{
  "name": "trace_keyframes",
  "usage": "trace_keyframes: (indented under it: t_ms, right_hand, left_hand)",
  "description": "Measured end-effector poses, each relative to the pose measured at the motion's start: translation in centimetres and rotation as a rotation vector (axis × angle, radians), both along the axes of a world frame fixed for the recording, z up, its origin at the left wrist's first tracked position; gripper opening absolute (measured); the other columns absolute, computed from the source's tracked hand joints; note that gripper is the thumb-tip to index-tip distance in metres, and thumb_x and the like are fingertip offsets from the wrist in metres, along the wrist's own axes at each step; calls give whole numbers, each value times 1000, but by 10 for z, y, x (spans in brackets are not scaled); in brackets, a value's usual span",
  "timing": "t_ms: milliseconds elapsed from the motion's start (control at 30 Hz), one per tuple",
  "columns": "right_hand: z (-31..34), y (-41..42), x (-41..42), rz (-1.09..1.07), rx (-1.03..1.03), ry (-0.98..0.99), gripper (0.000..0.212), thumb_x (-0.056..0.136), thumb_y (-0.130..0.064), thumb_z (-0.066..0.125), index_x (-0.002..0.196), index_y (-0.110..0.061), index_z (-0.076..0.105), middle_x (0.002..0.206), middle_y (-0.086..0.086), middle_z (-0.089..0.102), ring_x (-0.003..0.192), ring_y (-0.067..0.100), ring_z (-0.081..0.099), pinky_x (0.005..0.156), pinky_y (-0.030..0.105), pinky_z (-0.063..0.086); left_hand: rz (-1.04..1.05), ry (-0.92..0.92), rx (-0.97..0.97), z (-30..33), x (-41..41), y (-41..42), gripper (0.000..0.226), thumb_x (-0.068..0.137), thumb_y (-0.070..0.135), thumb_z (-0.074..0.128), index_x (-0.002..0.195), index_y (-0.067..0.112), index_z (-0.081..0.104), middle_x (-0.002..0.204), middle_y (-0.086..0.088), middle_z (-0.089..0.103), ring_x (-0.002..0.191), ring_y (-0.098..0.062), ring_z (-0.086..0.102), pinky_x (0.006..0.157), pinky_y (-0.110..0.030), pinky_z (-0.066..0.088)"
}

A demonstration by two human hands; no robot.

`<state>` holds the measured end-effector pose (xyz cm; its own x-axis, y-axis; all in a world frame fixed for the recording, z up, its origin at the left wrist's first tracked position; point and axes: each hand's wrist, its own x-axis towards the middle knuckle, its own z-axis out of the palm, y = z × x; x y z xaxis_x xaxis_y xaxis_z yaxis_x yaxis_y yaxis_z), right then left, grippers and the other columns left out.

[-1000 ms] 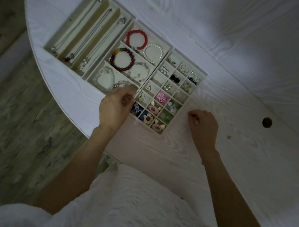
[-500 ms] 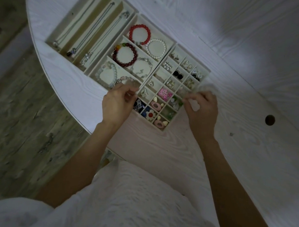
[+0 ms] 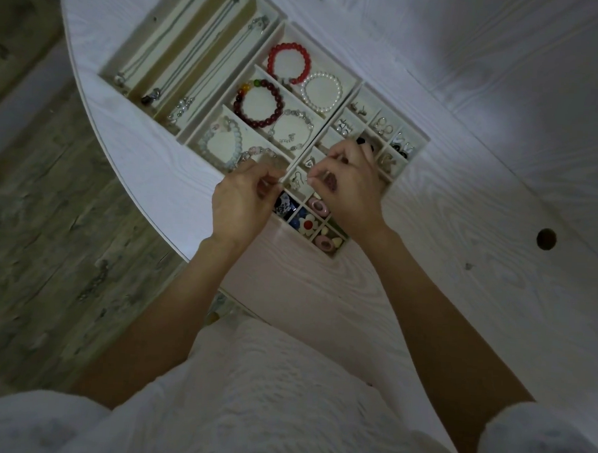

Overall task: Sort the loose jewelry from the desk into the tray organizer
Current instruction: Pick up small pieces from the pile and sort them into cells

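Nearest the person, a white textured garment (image 3: 276, 396) filled the low foreground, and both bare forearms reached out from it over the curved near edge of the white wood-grain surface (image 3: 322, 296). A bare stretch of that surface lay between the body and the tray organizer (image 3: 352, 78), which sat close to the rounded left edge, with grey plank floor (image 3: 50, 232) beyond the drop.

The left hand (image 3: 240, 203) hung at the tray's near corner, its grip curled with fingertips pinched together; whatever it pinched was too small to make out. The right hand (image 3: 354, 191) hovered over the small square compartments, fingers also pinched on something tiny I could not tell. The two hands nearly met.

Under them lay a flower piece (image 3: 308, 224); farther on, a dark red bracelet (image 3: 258, 103), a red bracelet (image 3: 289, 63) and a pearl bracelet (image 3: 322, 90). Necklace chains (image 3: 195, 50) ran along the far-left slots. To the right, open surface ran to a round cable hole (image 3: 546, 239).
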<state>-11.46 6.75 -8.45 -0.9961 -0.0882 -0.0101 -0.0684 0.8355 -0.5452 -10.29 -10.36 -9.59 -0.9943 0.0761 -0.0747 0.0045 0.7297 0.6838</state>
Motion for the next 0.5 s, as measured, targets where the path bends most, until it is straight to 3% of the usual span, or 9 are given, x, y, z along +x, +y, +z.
trace_keyframes:
  t_ms: [233, 367, 500]
  right_hand:
    - [-6, -6, 5, 14, 59, 61, 9, 78, -20, 69, 72, -14, 70, 89, 4, 54, 92, 16, 38, 82, 22, 25]
    - [-8, -5, 5, 4, 90, 84, 10, 80, -18, 66, 73, -12, 69, 89, 5, 54, 92, 14, 36, 86, 27, 31]
    - [-4, 0, 6, -50, 56, 102, 8, 80, -16, 68, 74, -12, 70, 88, 5, 56, 91, 15, 38, 80, 24, 32]
  left_hand:
    - [-6, 5, 3, 0, 0, 0, 14, 83, 15, 71, 98, 16, 71, 89, -1, 66, 69, -11, 59, 62, -26, 47]
    - [-6, 5, -2, 0, 0, 0, 14, 83, 16, 70, 97, 16, 71, 88, 0, 65, 70, -11, 59, 62, -26, 48]
    - [-2, 6, 1, 0, 0, 1, 12, 83, 15, 70, 96, 16, 71, 89, 0, 66, 70, -8, 57, 62, -24, 46]
